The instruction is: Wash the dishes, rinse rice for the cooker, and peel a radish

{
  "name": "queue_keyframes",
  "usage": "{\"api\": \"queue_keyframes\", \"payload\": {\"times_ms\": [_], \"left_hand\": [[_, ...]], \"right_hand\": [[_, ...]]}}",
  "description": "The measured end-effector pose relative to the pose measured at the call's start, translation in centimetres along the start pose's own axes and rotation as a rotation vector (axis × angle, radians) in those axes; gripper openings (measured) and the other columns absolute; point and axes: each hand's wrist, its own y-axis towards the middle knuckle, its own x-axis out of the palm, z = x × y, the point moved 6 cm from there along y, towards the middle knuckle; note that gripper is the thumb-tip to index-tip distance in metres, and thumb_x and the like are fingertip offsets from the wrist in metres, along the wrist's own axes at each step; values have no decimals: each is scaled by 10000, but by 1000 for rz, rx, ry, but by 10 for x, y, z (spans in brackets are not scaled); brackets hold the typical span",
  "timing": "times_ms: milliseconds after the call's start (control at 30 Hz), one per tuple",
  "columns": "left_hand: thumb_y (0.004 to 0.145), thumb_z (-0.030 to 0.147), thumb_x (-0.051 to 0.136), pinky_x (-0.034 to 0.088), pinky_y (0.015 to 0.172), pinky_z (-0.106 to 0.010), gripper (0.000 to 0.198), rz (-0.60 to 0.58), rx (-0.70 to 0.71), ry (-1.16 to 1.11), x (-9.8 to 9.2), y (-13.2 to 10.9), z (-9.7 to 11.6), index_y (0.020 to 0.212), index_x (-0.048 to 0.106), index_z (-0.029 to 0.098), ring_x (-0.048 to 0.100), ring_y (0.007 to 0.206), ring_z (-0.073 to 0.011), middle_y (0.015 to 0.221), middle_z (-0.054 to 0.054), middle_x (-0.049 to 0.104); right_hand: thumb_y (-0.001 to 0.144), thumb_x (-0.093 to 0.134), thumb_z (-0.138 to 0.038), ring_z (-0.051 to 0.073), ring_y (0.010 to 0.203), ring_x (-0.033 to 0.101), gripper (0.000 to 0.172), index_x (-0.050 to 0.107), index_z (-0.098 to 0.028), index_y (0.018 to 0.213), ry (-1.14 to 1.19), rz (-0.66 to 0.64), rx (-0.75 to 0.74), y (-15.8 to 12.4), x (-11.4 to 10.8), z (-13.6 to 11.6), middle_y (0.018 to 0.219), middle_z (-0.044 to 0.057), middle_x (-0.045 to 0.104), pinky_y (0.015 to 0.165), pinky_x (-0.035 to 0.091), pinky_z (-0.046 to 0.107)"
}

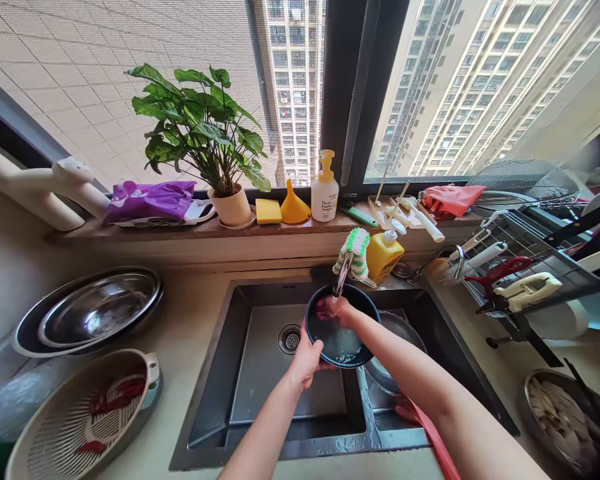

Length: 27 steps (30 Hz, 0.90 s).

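My left hand grips the near-left rim of a dark blue bowl, thumb over the edge and fingers underneath. The bowl is held above the divider of the dark double sink, below the chrome faucet. Cloudy water with small white bits lies inside it. My right hand reaches into the bowl right at the faucet's mouth. Its fingers look reddish and blurred by the water, so whether they hold anything is unclear. A green-and-white striped cloth hangs over the faucet.
A round strainer sits in the right basin. Behind the sink stands a yellow soap bottle. Metal bowls and a colander with red pieces are at left. At right are a dish rack and a pan of pale food.
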Motion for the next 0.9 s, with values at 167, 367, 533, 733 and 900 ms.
{"api": "queue_keyframes", "payload": {"times_ms": [167,367,533,733,900], "left_hand": [[758,66,434,548,506,-226,858,28,43,-22,-4,0,-2,1486,57,319,661,622,-121,1243,-116,583],[758,103,457,514,437,-214,881,95,89,-40,-14,-7,-2,1497,23,309,611,515,-86,1328,-136,532],[751,101,465,499,426,-191,879,106,104,-49,-15,-9,2,1489,45,327,598,507,-74,1329,-117,532],[731,113,505,528,474,-212,892,189,92,-86,-29,-14,-1,1486,89,341,614,568,-93,1298,-116,537],[722,110,511,532,487,-199,923,202,98,-98,-37,-25,-6,1492,62,351,643,634,-108,1346,-116,504]], "right_hand": [[892,435,-136,116,646,603,227,621,-136,762,6,49,-79,-5,2,-8,712,25,638,616,495,241],[745,547,-80,190,890,629,163,673,-176,707,-147,45,-272,-37,-42,1,824,37,698,837,470,293],[888,417,-164,162,740,672,278,674,-148,994,-19,272,-277,-34,-94,11,861,72,713,695,525,264],[852,402,-89,258,1060,622,380,635,-147,1147,-533,571,-289,-19,-121,34,1096,138,681,889,495,345],[760,357,7,269,1372,336,640,421,-93,1389,-744,595,-404,-13,-96,72,1419,177,451,1106,322,470]]}}
